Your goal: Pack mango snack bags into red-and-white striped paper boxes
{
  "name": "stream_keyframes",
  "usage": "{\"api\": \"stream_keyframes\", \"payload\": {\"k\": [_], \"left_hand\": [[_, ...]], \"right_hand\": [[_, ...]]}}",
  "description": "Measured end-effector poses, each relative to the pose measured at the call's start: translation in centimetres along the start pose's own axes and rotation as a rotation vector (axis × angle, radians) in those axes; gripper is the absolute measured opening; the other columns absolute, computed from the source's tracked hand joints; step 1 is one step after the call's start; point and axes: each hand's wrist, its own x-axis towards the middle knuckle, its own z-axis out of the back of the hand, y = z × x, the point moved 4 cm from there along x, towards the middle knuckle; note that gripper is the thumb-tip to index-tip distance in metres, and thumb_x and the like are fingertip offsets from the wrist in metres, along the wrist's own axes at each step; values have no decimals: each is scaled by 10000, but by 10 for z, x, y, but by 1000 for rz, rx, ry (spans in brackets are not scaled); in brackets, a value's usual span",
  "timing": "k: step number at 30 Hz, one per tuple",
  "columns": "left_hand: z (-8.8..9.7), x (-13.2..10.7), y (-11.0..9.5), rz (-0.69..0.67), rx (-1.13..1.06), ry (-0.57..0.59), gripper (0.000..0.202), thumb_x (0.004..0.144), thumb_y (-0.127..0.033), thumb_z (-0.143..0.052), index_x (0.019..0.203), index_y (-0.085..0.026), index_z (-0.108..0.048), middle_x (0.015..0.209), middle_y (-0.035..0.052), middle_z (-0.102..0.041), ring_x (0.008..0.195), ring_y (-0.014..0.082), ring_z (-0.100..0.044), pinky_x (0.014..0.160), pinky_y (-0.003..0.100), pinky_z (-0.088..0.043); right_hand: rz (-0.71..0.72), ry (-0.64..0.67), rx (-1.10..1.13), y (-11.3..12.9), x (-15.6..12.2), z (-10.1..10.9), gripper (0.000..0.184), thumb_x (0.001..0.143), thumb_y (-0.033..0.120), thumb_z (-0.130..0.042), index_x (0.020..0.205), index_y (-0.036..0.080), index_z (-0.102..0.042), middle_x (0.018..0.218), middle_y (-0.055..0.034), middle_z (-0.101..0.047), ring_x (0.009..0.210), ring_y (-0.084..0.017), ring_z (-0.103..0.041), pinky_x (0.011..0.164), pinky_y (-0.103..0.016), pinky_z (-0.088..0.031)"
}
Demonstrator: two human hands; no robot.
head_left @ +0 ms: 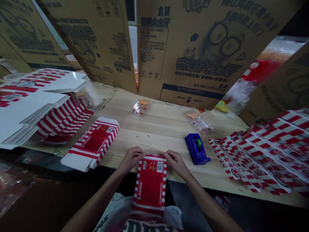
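A red box with red-and-white striped edges [150, 183] stands on end between my hands, leaning from the table's front edge toward my chest. My left hand [131, 158] is closed on the box's top left corner. My right hand [175, 162] is closed on its top right corner. A barcode shows near the top right of the box face. A blue tape dispenser [196, 148] lies on the table just right of my right hand.
A small stack of flattened striped boxes [93, 143] lies at left, with a bigger heap [36, 103] behind it. Flat striped cartons [263, 154] fan out at right. Small plastic packets [141, 107] lie mid-table. Large brown shipping cartons [193, 48] wall off the back.
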Motion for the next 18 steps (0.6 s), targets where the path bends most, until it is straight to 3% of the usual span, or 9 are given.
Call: {"api": "stream_keyframes", "payload": {"k": [2,6,9,11,14,18], "left_hand": [[-2,3,-2,-14,32,0,252,760,-368,-630,689,-128,-660,711,26,-607,687,150,-546,621,227,-408],[-6,14,-6,-13,76,46,393,809,-431,-562,541,-150,-507,546,-35,-402,542,98,-383,513,213,-297],[-6,22,-8,-3,95,72,466,813,-482,-540,495,-169,-404,513,-52,-277,498,81,-283,475,223,-223],[-5,25,-7,3,101,76,481,801,-495,-545,483,-176,-376,509,-54,-251,493,78,-263,470,226,-206],[0,25,-7,20,90,94,463,785,-487,-558,484,-171,-400,504,-53,-283,492,80,-292,475,220,-235],[4,20,-9,40,58,121,384,780,-449,-568,548,-143,-543,536,-31,-436,530,103,-423,529,220,-345]], "right_hand": [[-15,-4,-109,7,6,5,248,828,414,-616,750,180,-595,648,4,-619,605,-147,-563,566,-233,-415],[73,125,-461,37,32,7,175,805,284,-663,953,194,-639,760,-16,-685,677,-156,-607,619,-231,-393],[183,305,-762,59,50,-2,34,790,176,-645,824,174,-646,755,-52,-688,695,-171,-610,607,-241,-343],[263,391,-867,66,55,-9,55,803,126,-600,783,161,-637,746,-65,-684,679,-167,-596,600,-247,-323],[316,417,-709,63,57,-7,121,867,186,-561,773,156,-632,739,-43,-666,656,-143,-567,602,-236,-331],[146,410,-203,40,49,8,442,952,454,-436,692,153,-629,627,7,-596,570,-118,-511,557,-221,-365]]}}
